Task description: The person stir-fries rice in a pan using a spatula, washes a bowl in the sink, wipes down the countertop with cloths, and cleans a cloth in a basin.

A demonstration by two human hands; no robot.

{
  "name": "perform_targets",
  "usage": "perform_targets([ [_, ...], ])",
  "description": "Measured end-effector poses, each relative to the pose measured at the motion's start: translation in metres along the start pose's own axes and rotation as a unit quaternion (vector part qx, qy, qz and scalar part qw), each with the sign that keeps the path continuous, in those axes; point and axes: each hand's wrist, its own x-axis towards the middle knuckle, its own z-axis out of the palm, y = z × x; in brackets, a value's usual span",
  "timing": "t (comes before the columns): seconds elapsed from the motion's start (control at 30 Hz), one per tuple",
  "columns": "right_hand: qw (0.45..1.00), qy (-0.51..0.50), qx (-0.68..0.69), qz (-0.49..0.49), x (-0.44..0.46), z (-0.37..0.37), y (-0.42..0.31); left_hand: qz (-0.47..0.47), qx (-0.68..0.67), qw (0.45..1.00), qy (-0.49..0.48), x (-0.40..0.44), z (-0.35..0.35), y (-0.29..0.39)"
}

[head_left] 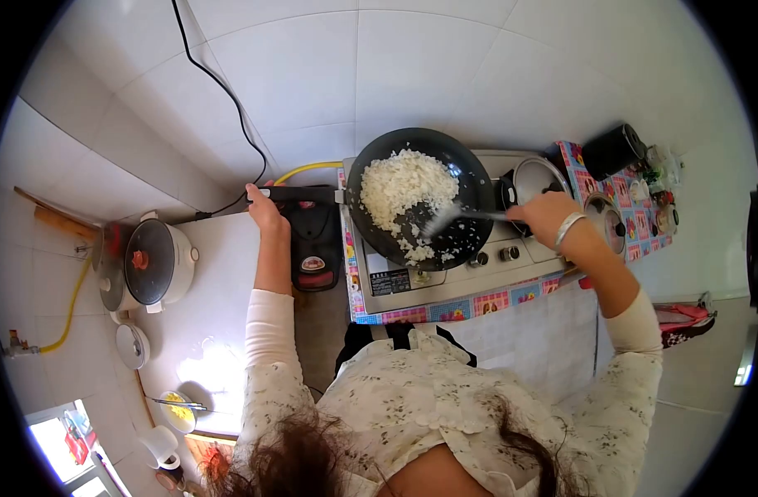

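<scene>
A black wok (478, 186) sits on the steel gas stove (511, 296) with white rice (405, 184) spread over its left and middle part. My left hand (265, 209) is closed around the end of the wok's black handle (300, 195). From the right, my right hand (548, 217) grips a spatula (478, 214), its blade blurred by motion among the rice at the wok's lower middle. A silver bangle is on my right wrist.
Right of the wok stand a lidded pot (538, 180) and a black canister (613, 151). A black appliance (315, 248) lies left of the stove. On the left counter are a white cooker (176, 261) and a bowl of yellow food (178, 412).
</scene>
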Motion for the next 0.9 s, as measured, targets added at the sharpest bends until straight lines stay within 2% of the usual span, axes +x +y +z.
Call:
perform_targets([
  [0.07,0.997,0.017,0.039,0.060,0.019,0.012,-0.009,0.002,0.002,1.000,0.006,0.000,0.002,0.000],
  [0.2,0.997,0.043,0.030,0.049,0.004,0.003,0.004,-0.005,-0.001,1.000,0.004,-0.003,-0.001,0.001],
  [0.3,0.999,-0.016,0.028,0.036,-0.025,-0.034,0.013,-0.008,-0.014,1.000,0.012,0.002,-0.003,-0.002],
  [0.4,0.997,-0.080,0.009,0.019,-0.034,-0.057,0.001,-0.008,-0.002,1.000,0.013,-0.002,-0.001,0.000],
  [0.5,0.994,-0.050,0.054,-0.076,-0.015,-0.028,-0.006,-0.004,-0.009,1.000,0.021,-0.006,0.000,0.001],
  [0.57,0.993,-0.066,0.094,-0.030,0.002,-0.017,-0.034,-0.005,-0.010,1.000,0.020,-0.002,-0.002,-0.002],
  [0.67,0.992,0.003,0.114,0.047,0.016,0.006,-0.065,-0.008,-0.018,1.000,0.022,0.001,0.000,-0.003],
  [0.77,0.984,0.072,0.152,0.061,0.013,0.025,-0.053,-0.014,-0.008,1.000,0.011,-0.001,-0.002,-0.002],
  [0.9,0.981,0.083,0.154,0.082,-0.010,0.012,-0.046,-0.020,-0.007,1.000,0.013,-0.005,-0.001,0.002],
])
